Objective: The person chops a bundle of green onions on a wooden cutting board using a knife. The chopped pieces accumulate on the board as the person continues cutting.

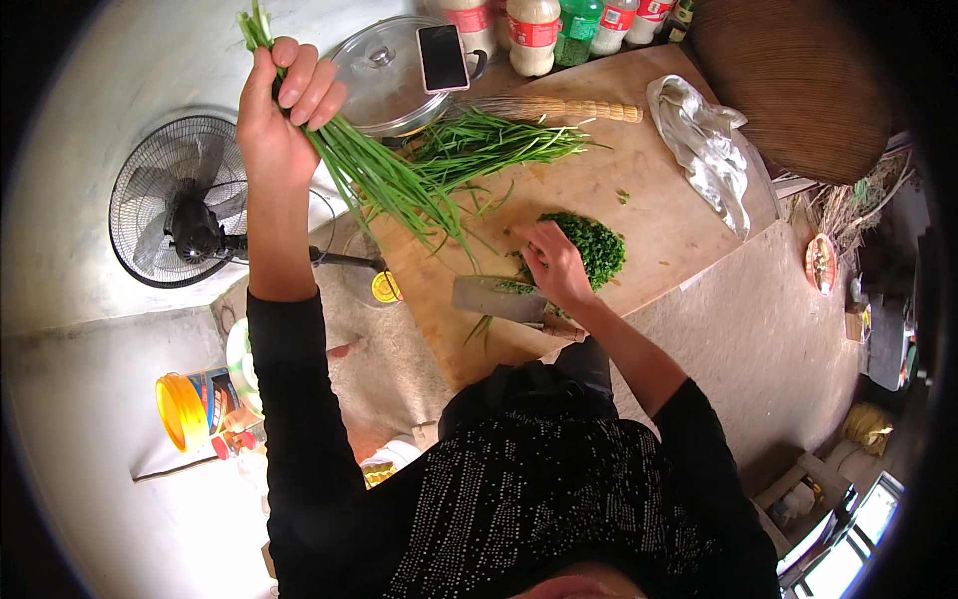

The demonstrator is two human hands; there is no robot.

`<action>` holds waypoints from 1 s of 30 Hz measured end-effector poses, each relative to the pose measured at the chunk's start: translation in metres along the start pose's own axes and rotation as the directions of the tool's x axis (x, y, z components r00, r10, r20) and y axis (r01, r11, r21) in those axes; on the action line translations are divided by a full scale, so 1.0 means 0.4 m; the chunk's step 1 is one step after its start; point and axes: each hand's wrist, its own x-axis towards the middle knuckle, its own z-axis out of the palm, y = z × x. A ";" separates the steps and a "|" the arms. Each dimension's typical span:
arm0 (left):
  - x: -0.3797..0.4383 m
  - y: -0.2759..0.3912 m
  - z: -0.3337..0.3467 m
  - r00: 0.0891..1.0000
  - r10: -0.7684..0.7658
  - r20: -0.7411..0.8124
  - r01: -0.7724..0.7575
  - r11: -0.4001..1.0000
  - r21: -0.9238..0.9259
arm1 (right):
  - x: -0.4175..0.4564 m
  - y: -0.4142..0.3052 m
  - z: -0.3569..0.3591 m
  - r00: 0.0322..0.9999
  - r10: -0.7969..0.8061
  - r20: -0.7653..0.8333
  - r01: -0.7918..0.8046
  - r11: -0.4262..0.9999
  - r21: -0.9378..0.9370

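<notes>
Raised at the upper left, my left hand [288, 112] grips a bunch of long green chives [397, 180] near its pale stem ends. The leaf tips hang down towards the wooden board [673, 217]. My right hand [554, 262] is low over the board with fingers bent, at the left side of a heap of finely chopped greens [595, 251]. Whether its fingers touch the heap or pinch a few bits, I cannot tell. A cleaver [498, 297] lies flat near the board's front edge, with green bits on its blade. More uncut chives [494, 146] lie at the back.
Behind the chives are a lidded pot [382, 97] with a phone [443, 60] on its lid, and a straw brush [584, 109]. Several filled plastic bottles [533, 37] line the back. A crumpled cloth [703, 150] lies at the right; a fan [187, 210] stands at the left.
</notes>
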 end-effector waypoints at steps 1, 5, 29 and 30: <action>-0.002 0.002 0.000 1.000 0.000 0.015 0.000 1.000 0.001 | 0.048 -0.022 0.009 1.000 -0.012 0.027 0.011 0.999 0.033; 0.010 -0.009 0.008 1.000 -0.005 -0.015 0.005 1.000 0.002 | 0.155 -0.100 0.036 0.986 -0.104 0.134 0.079 0.981 0.177; -0.141 0.176 -0.161 0.920 0.347 -0.182 -0.383 0.896 -0.223 | 0.209 0.069 -0.148 0.945 0.327 -0.025 -0.292 0.874 0.389; -0.150 0.193 -0.145 0.913 0.359 -0.192 -0.382 0.919 -0.099 | 0.221 0.064 -0.161 0.961 0.271 -0.057 -0.251 0.939 0.237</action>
